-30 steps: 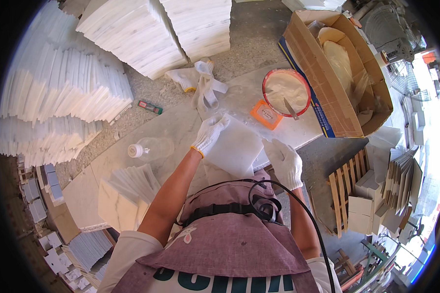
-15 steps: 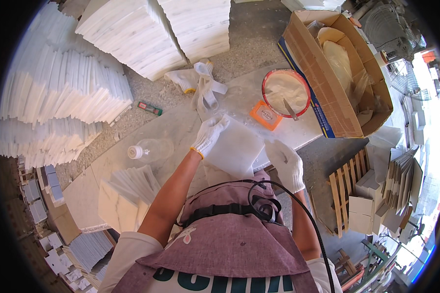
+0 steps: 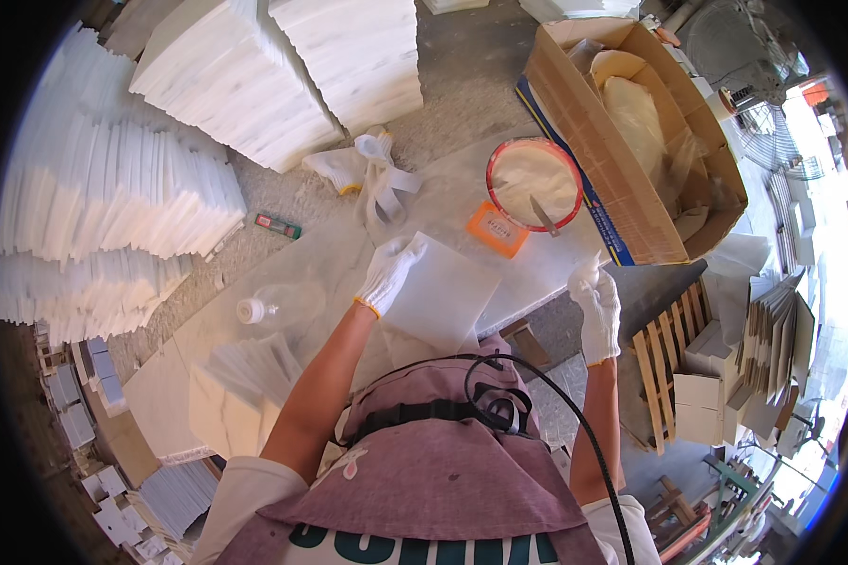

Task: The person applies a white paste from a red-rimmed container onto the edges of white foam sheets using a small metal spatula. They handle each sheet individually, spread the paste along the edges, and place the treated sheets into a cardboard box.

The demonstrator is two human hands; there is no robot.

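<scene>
Left hand [image 3: 388, 273]: half-curled, touching the upper-left edge of the white tile [image 3: 440, 294]; I can't tell whether it grips.
Right hand [image 3: 597, 306]: fingers bunched narrow, well apart from the tile; anything pinched is too small for me to make out.
White tile: flat on the desk [image 3: 537, 278].
Change: right hand has swung rightward from beside the tile.

Green letters [image 3: 433, 549] on white cloth [image 3: 400, 556], dark print [image 3: 497, 227] on orange box [image 3: 481, 215], perhaps pale print [image 3: 601, 222] on carton edge [image 3: 546, 115].
</scene>
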